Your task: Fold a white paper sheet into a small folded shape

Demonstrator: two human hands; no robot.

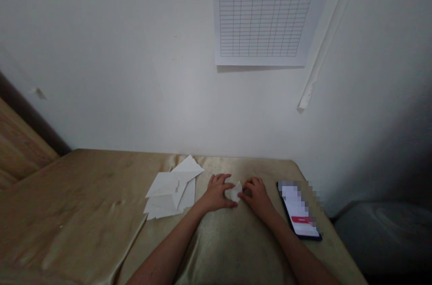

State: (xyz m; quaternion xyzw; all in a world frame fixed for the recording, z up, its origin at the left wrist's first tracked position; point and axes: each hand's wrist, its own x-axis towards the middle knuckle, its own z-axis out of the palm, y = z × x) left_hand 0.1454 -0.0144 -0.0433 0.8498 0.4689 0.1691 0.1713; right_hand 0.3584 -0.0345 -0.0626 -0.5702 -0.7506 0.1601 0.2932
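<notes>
As we look down over a surface [84,217] covered in shiny gold-tan cloth, our two bare hands meet near its far edge around a small piece of folded white paper [236,192]. Our left hand [216,194] is curved with thumb and fingers spread apart, its tips close by the paper's left side; we cannot tell how firmly they touch it. Our right hand [258,196] pinches the paper's right edge between thumb and fingers. To the left of our hands lies a loose, overlapping pile of white sheets [164,184], some angled across others. To the right of them, a phone [297,207] lies face up, its lit screen showing a red bar and partly pixelated. Behind the surface rises a pale wall [118,60], where a printed sheet [263,24] with a table of mostly blank rows hangs beside a slanting white strip [324,53]
</notes>
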